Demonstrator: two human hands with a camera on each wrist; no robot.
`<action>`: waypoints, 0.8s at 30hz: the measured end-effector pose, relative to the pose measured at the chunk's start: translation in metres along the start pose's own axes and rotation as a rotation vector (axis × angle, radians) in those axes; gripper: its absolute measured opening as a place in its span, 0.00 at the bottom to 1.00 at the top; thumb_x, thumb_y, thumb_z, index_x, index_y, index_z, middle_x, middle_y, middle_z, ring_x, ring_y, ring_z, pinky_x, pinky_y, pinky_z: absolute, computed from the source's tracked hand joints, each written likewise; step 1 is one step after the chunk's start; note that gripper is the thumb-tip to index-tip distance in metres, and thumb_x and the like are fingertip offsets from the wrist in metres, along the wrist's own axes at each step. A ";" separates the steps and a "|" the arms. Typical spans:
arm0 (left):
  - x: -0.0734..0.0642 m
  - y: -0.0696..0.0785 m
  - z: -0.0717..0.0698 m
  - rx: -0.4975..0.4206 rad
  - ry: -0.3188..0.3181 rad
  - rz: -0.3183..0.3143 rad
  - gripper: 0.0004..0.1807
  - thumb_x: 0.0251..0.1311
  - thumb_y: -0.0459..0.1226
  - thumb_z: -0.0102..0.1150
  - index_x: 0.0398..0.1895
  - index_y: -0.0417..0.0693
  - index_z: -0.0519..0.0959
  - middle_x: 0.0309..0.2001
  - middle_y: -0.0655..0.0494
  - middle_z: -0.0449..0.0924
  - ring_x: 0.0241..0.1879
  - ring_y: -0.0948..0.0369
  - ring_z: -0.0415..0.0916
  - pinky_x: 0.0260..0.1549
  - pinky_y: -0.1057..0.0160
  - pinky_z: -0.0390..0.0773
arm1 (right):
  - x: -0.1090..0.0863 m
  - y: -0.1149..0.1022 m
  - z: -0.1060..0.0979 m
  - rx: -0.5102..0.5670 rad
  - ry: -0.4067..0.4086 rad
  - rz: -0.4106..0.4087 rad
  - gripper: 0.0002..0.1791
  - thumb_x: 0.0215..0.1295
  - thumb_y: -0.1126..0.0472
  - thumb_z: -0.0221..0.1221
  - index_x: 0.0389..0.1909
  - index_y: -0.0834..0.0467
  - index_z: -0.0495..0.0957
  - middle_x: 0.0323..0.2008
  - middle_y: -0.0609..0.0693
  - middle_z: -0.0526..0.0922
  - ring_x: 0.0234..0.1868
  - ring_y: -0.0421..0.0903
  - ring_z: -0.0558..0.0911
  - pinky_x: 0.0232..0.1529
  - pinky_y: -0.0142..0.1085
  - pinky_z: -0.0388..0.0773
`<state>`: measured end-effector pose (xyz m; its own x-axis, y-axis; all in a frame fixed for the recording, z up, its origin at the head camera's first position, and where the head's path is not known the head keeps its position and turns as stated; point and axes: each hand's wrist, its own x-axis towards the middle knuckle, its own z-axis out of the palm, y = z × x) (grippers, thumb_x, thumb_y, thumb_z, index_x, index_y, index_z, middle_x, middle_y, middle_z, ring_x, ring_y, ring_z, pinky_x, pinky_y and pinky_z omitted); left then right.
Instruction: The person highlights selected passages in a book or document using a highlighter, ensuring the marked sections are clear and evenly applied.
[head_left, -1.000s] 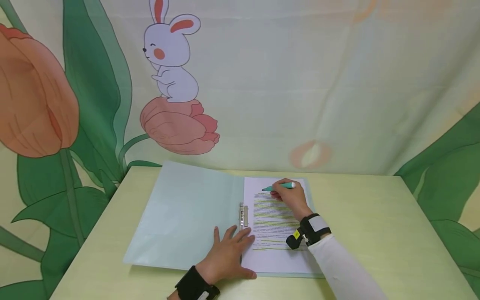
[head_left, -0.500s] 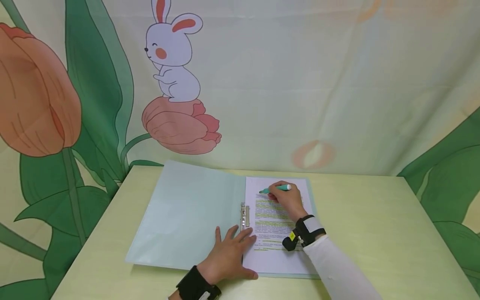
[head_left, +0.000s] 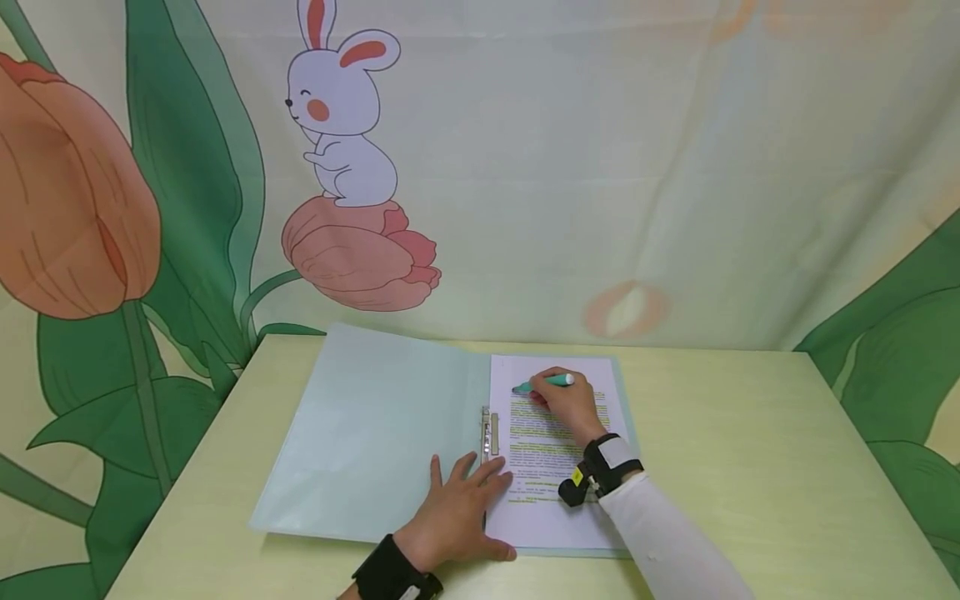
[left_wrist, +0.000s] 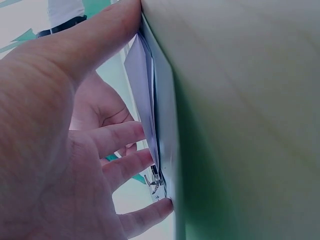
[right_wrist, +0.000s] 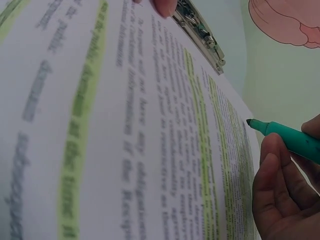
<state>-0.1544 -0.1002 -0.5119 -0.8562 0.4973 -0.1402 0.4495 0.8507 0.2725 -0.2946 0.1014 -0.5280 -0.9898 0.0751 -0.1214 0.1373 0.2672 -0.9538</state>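
An open pale-blue ring folder lies on the table, a printed sheet on its right side with several lines marked yellow. My right hand pinches a green highlighter, its dark tip near the upper left of the text. In the right wrist view the highlighter sits between thumb and fingers, tip close to the page. My left hand lies with fingers spread at the folder's lower middle, touching the sheet near the metal clip. In the left wrist view, its fingertips touch the paper's edge.
The folder's left cover tilts up slightly from the light-yellow table. Behind the table hangs a backdrop printed with a rabbit and tulips. Both wrists wear black straps with small cameras.
My right hand has moved left and slightly toward me across the top of the sheet, carrying the highlighter. The left hand has stayed in place.
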 end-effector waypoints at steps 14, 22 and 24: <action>0.000 0.002 -0.001 -0.001 -0.006 0.001 0.52 0.40 0.67 0.70 0.70 0.57 0.68 0.74 0.58 0.62 0.73 0.42 0.55 0.61 0.21 0.47 | 0.001 0.003 0.002 0.008 -0.008 0.020 0.11 0.59 0.52 0.64 0.36 0.55 0.86 0.30 0.53 0.89 0.30 0.45 0.88 0.35 0.35 0.84; 0.000 0.003 -0.002 -0.002 -0.013 -0.001 0.53 0.39 0.67 0.70 0.70 0.57 0.68 0.74 0.58 0.61 0.73 0.43 0.54 0.62 0.21 0.47 | 0.002 0.006 0.002 0.019 -0.007 0.021 0.11 0.59 0.53 0.65 0.36 0.56 0.86 0.31 0.55 0.89 0.31 0.46 0.88 0.34 0.34 0.84; 0.000 0.003 -0.002 -0.001 -0.013 0.000 0.53 0.39 0.67 0.70 0.71 0.57 0.68 0.74 0.58 0.61 0.73 0.43 0.54 0.62 0.21 0.47 | 0.003 0.006 0.002 0.025 -0.009 0.028 0.11 0.59 0.53 0.65 0.36 0.56 0.86 0.31 0.55 0.89 0.31 0.47 0.89 0.35 0.35 0.85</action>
<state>-0.1535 -0.0984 -0.5098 -0.8529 0.4992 -0.1528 0.4489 0.8508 0.2733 -0.2967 0.1012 -0.5348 -0.9858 0.0735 -0.1510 0.1644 0.2407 -0.9566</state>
